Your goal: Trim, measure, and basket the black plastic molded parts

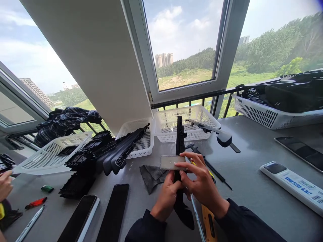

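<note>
My left hand [168, 198] is closed around a long black plastic part [179, 134], which stands up lengthwise in front of me. With bent fingers my right hand [202, 179] grips a thin, pale rectangular plate [168, 162] across the black part; I cannot tell whether the two touch. A crumpled grey cloth [151, 176] lies left of my hands. Beneath my right hand are a slim silver pen-like tool [196, 215] and a yellow tool [209, 223], partly hidden. A dark caliper-like tool [218, 173] lies just beyond.
White baskets [161, 137] line the window side, with one grey-black part [224, 137] across a rim. Stacked black parts [85, 158] stand left. Phones [113, 211], a red cutter [36, 203] and a white device [292, 185] lie about. Another person's hand [5, 185] is at far left.
</note>
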`<state>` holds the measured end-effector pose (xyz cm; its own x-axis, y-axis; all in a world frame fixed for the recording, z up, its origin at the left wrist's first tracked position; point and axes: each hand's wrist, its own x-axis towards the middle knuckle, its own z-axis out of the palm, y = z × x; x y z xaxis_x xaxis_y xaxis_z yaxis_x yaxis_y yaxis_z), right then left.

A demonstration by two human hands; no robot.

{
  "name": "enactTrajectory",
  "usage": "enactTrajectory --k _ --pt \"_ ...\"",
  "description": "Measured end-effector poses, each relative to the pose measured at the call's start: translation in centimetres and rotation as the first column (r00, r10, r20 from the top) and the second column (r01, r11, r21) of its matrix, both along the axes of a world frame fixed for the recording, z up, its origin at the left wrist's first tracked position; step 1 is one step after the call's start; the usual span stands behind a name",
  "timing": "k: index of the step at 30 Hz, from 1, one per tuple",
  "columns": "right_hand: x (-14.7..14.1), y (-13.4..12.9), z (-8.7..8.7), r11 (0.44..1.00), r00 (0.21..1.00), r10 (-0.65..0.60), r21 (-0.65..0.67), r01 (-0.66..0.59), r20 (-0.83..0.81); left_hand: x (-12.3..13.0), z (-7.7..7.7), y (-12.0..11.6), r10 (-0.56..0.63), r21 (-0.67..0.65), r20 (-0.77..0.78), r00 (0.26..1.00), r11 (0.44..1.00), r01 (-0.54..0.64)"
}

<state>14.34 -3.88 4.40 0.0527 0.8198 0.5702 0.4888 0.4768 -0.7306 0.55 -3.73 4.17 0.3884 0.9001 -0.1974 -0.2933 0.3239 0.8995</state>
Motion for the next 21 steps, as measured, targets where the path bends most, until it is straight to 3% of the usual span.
enactTrajectory --k 5,9,14,18,21 --pt "-0.1 -0.1 0.3 0.997 0.997 0.041 -0.069 -0.045 -0.066 0.3 -0.2 0.0 0.033 -0.009 0.049 0.998 0.999 -0.032" --pt "0.1 0.0 0.5 0.999 0.997 0.008 -0.040 -0.011 -0.079 0.1 -0.2 0.1 0.002 0.008 0.055 0.998 1.000 -0.003" --pt "0.4 0.2 0.2 0.995 0.996 0.083 -0.046 -0.084 -0.027 -0.1 -0.3 0.3 0.010 0.018 0.036 0.999 1.000 -0.010" --pt "0.3 0.3 -0.2 1.000 0.999 -0.001 0.009 0.001 -0.040 0.1 -0.8 0.6 0.025 0.043 0.059 0.998 0.999 -0.028" --pt "0.2 0.2 -0.4 0.998 0.998 0.065 -0.005 -0.066 -0.015 0.1 -1.5 0.8 0.051 0.037 0.049 0.997 0.998 -0.053"
